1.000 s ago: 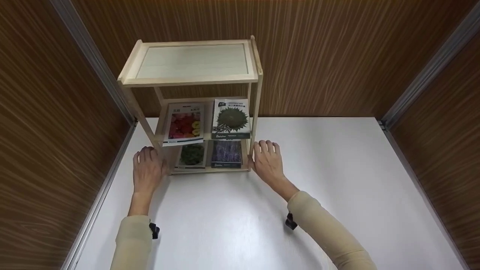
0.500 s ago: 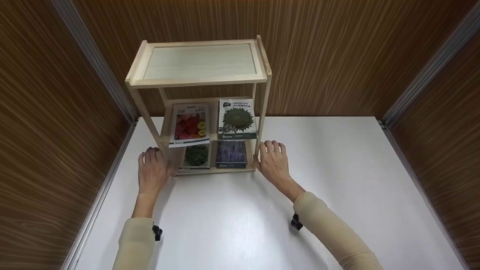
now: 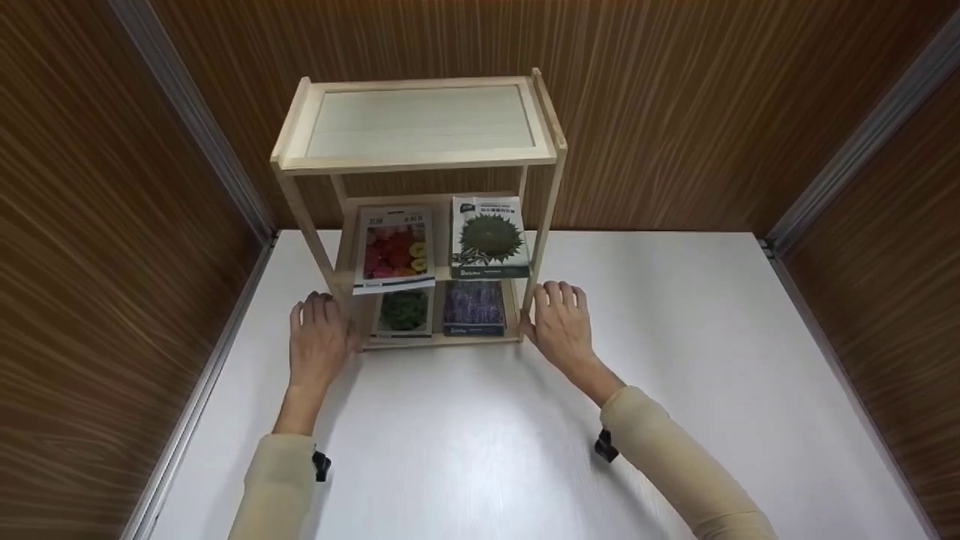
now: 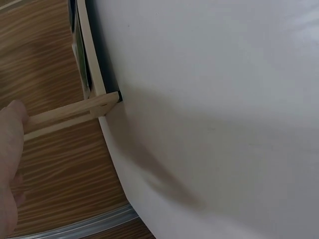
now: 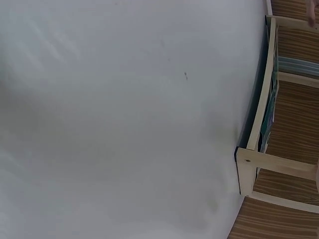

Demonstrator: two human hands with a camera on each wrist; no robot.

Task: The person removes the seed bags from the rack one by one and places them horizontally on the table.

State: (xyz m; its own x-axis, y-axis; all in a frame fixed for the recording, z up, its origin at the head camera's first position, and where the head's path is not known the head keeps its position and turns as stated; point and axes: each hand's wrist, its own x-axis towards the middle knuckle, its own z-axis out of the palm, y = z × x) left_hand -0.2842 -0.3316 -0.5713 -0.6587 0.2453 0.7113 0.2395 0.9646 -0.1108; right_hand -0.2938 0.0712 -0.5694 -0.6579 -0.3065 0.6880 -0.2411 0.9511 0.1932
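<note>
A small light-wood shelf (image 3: pixel 412 161) with three levels stands on the white table toward the back in the head view. My left hand (image 3: pixel 320 345) grips its left front leg low down, and the thumb side meets the wood in the left wrist view. On the other side, my right hand (image 3: pixel 561 322) holds the right front leg at a similar height. The middle level carries a seed packet with red flowers (image 3: pixel 395 251) and one with a green spiky plant (image 3: pixel 490 238). Below them lie a packet with green leaves (image 3: pixel 405 310) and one with purple flowers (image 3: pixel 474 304), both partly hidden.
Wood-grain panels rise at the back (image 3: pixel 645 112), at the left (image 3: pixel 112 262) and at the right (image 3: pixel 892 225). Metal rails run along the corners. The white table (image 3: pixel 675 337) extends in front and to the right of the shelf.
The shelf with its packets has slid to the right along the table, and both hands have moved with it. The packets keep their places on the levels.
</note>
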